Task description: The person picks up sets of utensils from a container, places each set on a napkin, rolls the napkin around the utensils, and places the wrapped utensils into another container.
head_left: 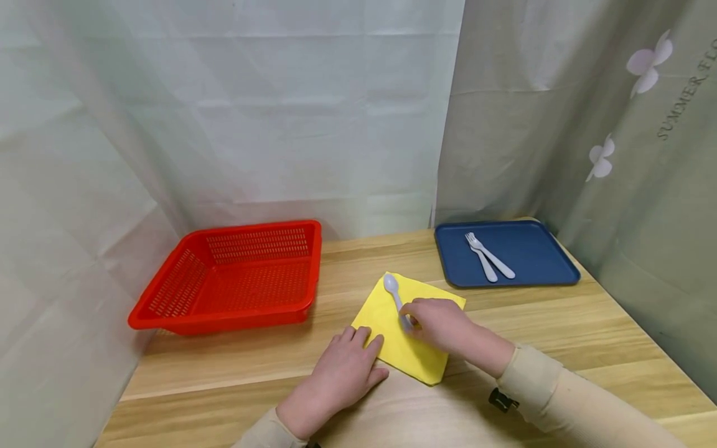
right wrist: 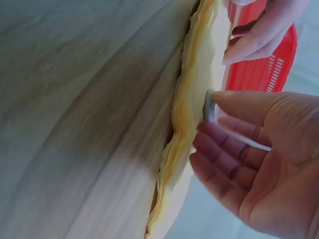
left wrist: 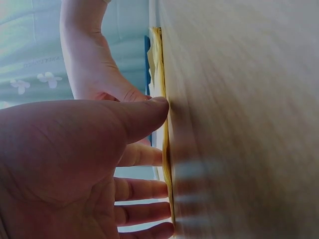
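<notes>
A light grey spoon (head_left: 392, 287) lies on a folded yellow cloth (head_left: 388, 318), its bowl toward the far corner. My right hand (head_left: 439, 323) pinches the spoon's handle between thumb and fingers; in the right wrist view the handle end (right wrist: 209, 105) shows at the thumb tip. With fingers spread and fairly straight, my left hand (head_left: 346, 368) rests at the cloth's near left edge, its fingertips touching it. In the left wrist view the cloth's layered edge (left wrist: 167, 149) runs along those fingertips.
A red plastic basket (head_left: 224, 320) stands at the back left of the wooden table (head_left: 235, 373). On the blue tray (head_left: 538, 255) at the back right lie a fork (head_left: 495, 260) and a second light utensil (head_left: 486, 267) crossed over each other. Pale curtains (head_left: 313, 124) hang behind.
</notes>
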### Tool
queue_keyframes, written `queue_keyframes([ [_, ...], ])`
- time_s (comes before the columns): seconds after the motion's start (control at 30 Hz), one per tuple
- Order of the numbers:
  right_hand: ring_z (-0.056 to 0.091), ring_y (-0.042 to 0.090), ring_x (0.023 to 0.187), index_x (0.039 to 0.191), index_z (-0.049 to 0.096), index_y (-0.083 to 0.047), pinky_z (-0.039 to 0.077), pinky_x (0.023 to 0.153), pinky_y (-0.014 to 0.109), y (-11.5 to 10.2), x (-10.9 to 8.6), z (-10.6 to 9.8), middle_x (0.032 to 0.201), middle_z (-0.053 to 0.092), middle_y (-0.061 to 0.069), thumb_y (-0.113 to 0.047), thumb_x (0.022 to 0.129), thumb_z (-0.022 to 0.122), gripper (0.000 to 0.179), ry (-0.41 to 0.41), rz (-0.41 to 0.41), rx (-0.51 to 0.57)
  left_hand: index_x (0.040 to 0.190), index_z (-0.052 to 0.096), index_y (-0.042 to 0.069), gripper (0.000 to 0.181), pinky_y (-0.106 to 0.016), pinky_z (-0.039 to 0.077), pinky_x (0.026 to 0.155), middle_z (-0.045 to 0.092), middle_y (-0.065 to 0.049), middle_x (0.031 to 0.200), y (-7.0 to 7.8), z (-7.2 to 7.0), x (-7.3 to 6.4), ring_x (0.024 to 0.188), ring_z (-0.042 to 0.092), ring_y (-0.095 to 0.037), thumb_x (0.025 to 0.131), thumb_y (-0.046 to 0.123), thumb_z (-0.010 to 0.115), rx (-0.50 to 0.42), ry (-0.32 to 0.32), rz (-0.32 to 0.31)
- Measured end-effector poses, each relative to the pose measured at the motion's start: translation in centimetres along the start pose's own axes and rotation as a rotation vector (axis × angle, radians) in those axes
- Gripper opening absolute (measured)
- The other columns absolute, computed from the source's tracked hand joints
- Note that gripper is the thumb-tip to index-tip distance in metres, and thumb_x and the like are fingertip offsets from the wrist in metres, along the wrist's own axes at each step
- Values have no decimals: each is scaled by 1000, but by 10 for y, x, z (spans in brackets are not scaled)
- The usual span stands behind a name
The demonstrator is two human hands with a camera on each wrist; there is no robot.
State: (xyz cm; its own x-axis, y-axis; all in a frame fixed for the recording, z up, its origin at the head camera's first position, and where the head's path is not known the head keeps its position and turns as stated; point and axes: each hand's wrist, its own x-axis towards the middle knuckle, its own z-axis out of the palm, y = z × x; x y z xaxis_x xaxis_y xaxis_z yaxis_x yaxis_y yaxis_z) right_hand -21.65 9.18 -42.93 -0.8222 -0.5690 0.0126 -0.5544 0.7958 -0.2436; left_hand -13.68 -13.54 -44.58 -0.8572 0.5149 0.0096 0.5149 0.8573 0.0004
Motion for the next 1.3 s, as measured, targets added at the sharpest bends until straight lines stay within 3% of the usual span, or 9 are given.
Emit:
queue_keyframes([
  [0.23,61,12,85,122,81,-11,55,75,31,10,0,2,101,68,-4,-21,92,93,33,41,-163,-34,147,68,12,59,-53,55,102,64,-16,140,1,1,-1,123,61,-36,104,52,73,18,29,13],
  [0.43,69,24,123,135,77,-5,60,99,40,23,2,8,139,69,8,-23,97,88,43,33,-304,-83,145,70,12,57,-52,56,99,66,-15,138,2,1,-4,120,62,-34,104,51,74,38,66,26],
  [0.57,65,28,135,140,74,-4,58,105,42,29,3,10,151,65,12,-23,99,86,47,9,-357,-95,144,70,12,56,-52,55,99,66,-15,138,2,1,-4,119,62,-34,104,50,75,38,73,30],
  [0.83,65,26,137,142,73,-5,58,106,41,29,7,10,154,63,11,-25,100,84,48,5,-370,-117,143,70,11,55,-51,56,98,66,-15,137,1,1,-5,117,62,-34,103,49,75,46,89,31],
  [1.3,66,25,134,142,73,-7,58,106,42,23,19,10,154,63,10,-28,101,84,48,-10,-342,-106,146,68,12,58,-53,55,100,65,-15,140,0,-1,-3,120,61,-35,104,52,74,41,56,28],
])
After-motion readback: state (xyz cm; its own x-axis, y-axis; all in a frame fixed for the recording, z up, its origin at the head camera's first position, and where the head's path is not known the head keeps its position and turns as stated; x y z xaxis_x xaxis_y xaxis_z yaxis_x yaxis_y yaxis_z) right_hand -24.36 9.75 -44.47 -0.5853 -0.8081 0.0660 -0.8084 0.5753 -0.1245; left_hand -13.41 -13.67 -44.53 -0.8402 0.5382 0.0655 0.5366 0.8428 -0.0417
